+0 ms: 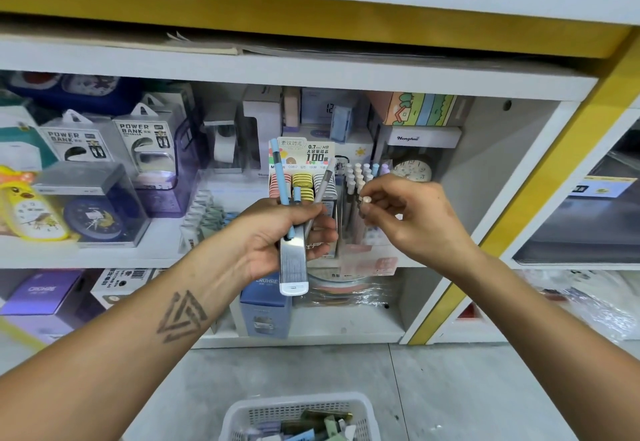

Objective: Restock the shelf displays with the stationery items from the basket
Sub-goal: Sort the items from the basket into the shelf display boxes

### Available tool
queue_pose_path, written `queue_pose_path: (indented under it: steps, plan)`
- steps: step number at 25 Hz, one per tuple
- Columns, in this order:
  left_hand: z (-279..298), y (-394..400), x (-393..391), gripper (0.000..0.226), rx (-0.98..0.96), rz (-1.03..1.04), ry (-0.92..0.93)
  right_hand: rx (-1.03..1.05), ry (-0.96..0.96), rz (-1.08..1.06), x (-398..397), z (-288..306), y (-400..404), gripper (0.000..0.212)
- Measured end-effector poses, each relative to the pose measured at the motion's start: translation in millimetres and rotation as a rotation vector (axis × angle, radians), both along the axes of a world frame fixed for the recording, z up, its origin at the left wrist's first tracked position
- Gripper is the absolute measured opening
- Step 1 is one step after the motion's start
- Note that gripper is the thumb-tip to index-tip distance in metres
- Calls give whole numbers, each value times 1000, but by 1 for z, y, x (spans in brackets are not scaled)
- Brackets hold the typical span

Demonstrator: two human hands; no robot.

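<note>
The right hand is pinching a pale pen by its cap at the pen display, best lowered upright into a free slot, while the left hand is gripping several more pens and a flat case above the basket.

Bare forearms — triangle tattoo on left.

Two clear boxes on the shelf read "POWER BANK". The lead-refill display card reads "0.7 mm HB" and "100". A white box reads "Henghua". A purple box and a blue box below read "CRUHRE".
</note>
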State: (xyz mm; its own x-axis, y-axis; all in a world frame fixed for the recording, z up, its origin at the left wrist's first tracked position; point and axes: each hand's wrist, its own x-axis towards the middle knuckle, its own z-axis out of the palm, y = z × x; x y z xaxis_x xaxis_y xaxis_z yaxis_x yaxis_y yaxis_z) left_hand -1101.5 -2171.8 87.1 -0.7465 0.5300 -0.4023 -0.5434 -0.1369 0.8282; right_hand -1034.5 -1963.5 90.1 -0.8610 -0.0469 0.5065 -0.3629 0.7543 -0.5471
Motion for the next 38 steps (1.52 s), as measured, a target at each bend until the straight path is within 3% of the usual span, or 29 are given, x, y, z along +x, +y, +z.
queue_pose_path:
  steps: [2, 5, 7, 9, 11, 13, 19, 24, 28, 30, 33, 38]
  plan:
    - [0, 1, 1, 12, 4, -26, 6, 66, -43, -38, -2, -3, 4, 15]
    - [2, 1, 3, 18, 23, -78, 6, 364, -91, -106, -2, -7, 7, 4]
    - [4, 1, 4, 19, 28, -116, 21, 393, -62, -175, -3, -4, 4, 7]
    - [5, 2, 5, 15, 29, -144, 57, 158, -17, -258, -5, 6, -1, 9]
    - [6, 3, 7, 11, 19, -184, 98, -291, -112, -225, -9, 15, -8, 16]
    - [6, 5, 9, 11, 5, -228, 128, -599, -214, -134, -12, 21, -13, 22]
    - [5, 4, 10, 17, 33, -317, 81, -873, -175, -66, -11, 32, -14, 17]
    - [7, -3, 0, 15, -71, -47, 16, -698, 75, -172, -11, 44, -3, 14]
    - [11, -7, -1, 11, -68, -31, -23, -14, 101, -213, -13, 26, -11, 10]
    - [11, -8, -1, 13, -52, -63, -39, 172, 97, -170, -15, 15, -14, 11]
    - [10, -8, -1, 8, -20, -106, -36, 244, 121, -162, -18, 8, -14, 11]
    - [8, -11, -1, 10, -26, -149, -9, 171, 75, -84, -18, 7, -14, 9]
